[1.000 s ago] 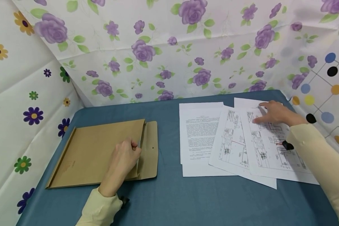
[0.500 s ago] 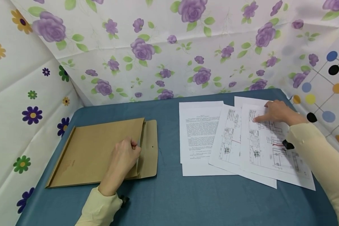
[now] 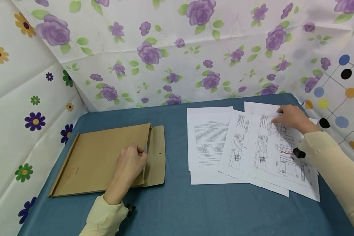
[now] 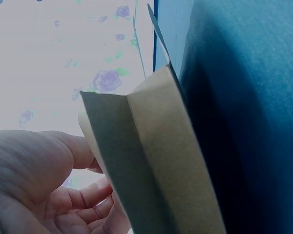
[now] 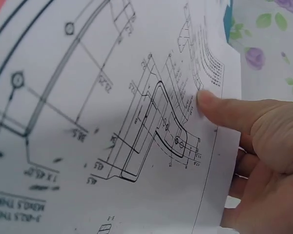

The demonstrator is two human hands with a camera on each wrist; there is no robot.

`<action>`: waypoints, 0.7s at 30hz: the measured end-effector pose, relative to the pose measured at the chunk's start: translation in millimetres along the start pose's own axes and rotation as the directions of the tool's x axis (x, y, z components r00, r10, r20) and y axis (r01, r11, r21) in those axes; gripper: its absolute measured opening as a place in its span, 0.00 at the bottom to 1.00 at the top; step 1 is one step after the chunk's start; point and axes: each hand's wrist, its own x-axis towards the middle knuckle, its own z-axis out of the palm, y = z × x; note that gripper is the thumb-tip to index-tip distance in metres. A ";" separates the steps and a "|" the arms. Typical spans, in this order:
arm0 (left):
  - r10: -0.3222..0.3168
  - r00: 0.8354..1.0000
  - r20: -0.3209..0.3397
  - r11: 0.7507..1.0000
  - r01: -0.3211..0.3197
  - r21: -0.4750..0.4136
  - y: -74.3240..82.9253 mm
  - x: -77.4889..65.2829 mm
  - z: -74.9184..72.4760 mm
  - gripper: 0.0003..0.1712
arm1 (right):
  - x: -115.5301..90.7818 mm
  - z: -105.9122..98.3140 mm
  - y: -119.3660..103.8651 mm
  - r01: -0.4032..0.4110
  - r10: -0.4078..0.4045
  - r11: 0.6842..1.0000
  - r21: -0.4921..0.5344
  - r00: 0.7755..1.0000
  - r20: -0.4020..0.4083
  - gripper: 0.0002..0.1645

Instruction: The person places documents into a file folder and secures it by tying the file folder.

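We see the right hand (image 3: pixel 295 118) at the far end of a drawing sheet (image 3: pixel 277 170), on the right side of the blue table (image 3: pixel 177 213). In the right wrist view its thumb (image 5: pixel 227 111) presses the printed face while the other fingers go behind the paper, so we read this as a pinch, though we cannot tell whether a second sheet is caught with it. The rest of the drawing sheet reaches from those fingers back toward the person, its long axis running front to back with a slight slant, partly over another drawing page (image 3: pixel 237 144). That page in turn overlaps the text page (image 3: pixel 210 141). Well apart, on the left, lies a brown envelope (image 3: pixel 97 157), its long axis running side to side, its mouth and flap (image 3: pixel 157 157) facing the papers. The left hand (image 3: pixel 128 164) is curled at the mouth and grips the upper panel's edge, which stands slightly apart from the flap. We judge that any move of the drawing sheet turns on this: the right hand is the nearer one, the mouth lies to its left, and the two long axes sit roughly crosswise.
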 end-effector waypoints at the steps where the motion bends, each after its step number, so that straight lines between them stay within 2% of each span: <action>1: 0.000 1.000 0.001 1.000 0.000 0.001 0.0 -0.1 0.1 0.01 | -1.2 -0.7 0.4 0.012 -0.012 1.000 0.000 1.000 -0.007 0.25; 6: 0.002 1.000 0.004 1.000 -0.002 0.000 0.7 -0.5 0.2 0.01 | -10.1 -11.7 0.7 0.080 -0.080 0.997 -0.009 0.996 -0.026 0.18; 13: -0.001 1.000 0.009 1.000 0.001 -0.003 1.8 -1.0 -0.2 0.03 | -27.4 -43.6 -5.7 0.164 -0.166 0.985 -0.060 0.985 -0.041 0.16; 17: -0.003 1.000 0.012 1.000 0.003 -0.005 3.4 -0.7 -0.6 0.03 | -41.1 -64.1 -12.3 0.155 -0.155 0.988 -0.024 0.988 -0.021 0.18; 21: 0.006 1.000 0.009 1.000 -0.006 -0.005 5.0 -0.5 -0.1 0.02 | -54.8 -80.2 -16.4 0.107 -0.107 0.994 0.034 0.994 0.004 0.24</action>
